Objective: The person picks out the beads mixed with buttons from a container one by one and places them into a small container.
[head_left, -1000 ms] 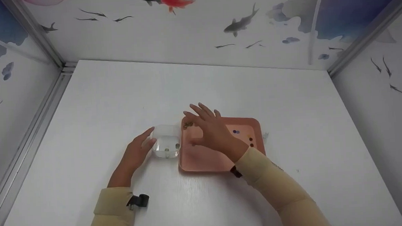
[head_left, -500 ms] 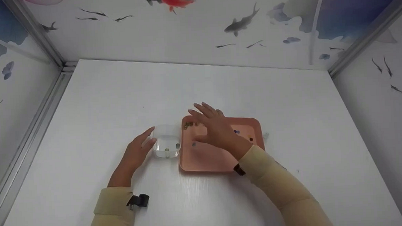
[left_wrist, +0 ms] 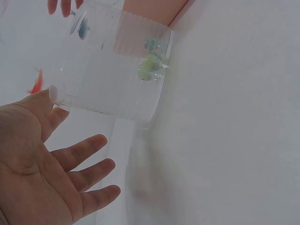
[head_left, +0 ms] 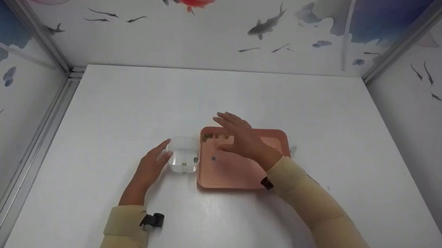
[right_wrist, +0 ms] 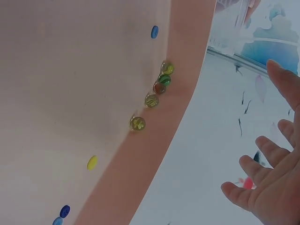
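Observation:
My left hand (head_left: 147,167) is at the left side of a clear plastic container (head_left: 182,143), thumb and index finger touching its wall. The left wrist view shows its other fingers (left_wrist: 96,173) extended and apart from the container. Several glass marbles (left_wrist: 151,61) lie inside. Above a pink tray (head_left: 227,178), my right hand (head_left: 244,138) hovers with spread fingers, holding nothing. Several marbles (right_wrist: 138,123) line the tray's far-left corner and far edge. A blue button (right_wrist: 154,32), a yellow button (right_wrist: 92,162) and a dark blue button (right_wrist: 65,211) lie on the tray.
The tray stands right beside the container on a white table (head_left: 166,93). A small clear object (head_left: 293,149) lies beyond the tray's right edge. Panels printed with fish (head_left: 265,25) enclose the table at the back and sides.
My right hand has shifted right over the tray, uncovering the blue button and more marbles near the far edge. It now covers the buttons on the right. My left hand has stayed at the container.

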A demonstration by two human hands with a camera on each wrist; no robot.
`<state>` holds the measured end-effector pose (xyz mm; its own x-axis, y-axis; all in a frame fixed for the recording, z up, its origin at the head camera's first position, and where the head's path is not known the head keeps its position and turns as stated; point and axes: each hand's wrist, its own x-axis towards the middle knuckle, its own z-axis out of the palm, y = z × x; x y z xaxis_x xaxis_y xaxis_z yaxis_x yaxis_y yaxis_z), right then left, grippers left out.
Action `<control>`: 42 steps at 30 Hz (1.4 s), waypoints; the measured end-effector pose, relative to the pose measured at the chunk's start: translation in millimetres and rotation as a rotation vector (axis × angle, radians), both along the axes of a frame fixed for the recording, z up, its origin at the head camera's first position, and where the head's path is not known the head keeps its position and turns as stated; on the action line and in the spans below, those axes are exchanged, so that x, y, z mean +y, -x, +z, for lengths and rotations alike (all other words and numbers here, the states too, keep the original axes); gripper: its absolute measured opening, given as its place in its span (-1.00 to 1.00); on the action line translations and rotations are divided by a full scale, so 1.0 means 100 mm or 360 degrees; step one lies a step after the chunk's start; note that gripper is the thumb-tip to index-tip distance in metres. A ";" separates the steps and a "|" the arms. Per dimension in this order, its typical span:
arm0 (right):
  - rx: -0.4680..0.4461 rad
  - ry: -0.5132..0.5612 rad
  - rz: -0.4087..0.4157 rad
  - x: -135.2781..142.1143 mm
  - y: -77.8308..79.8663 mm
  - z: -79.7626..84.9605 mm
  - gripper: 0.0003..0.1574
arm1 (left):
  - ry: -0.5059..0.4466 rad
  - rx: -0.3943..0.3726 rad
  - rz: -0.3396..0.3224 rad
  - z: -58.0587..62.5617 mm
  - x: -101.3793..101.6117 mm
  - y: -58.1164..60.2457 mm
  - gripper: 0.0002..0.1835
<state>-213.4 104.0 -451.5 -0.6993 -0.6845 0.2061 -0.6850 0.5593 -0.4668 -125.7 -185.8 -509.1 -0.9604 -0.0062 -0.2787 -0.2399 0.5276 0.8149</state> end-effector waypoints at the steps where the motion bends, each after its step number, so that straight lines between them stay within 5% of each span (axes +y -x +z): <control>1: -0.0002 0.0010 0.0004 0.01 0.01 0.00 -0.01 | -0.0002 -0.0002 0.0002 0.00 0.00 0.00 -0.43; 12: -0.0151 0.0146 -0.0003 0.10 0.10 -0.02 -0.07 | -0.0023 -0.0025 -0.0005 -0.01 -0.02 0.02 -0.43; 25: -0.0703 0.0355 -0.0153 0.19 0.13 -0.05 -0.09 | 0.0002 -0.0047 0.0020 -0.01 -0.01 0.02 -0.43; 42: -0.0768 0.0453 -0.0204 0.23 0.25 -0.13 -0.06 | 0.0008 -0.0025 0.0007 -0.01 -0.01 0.02 -0.41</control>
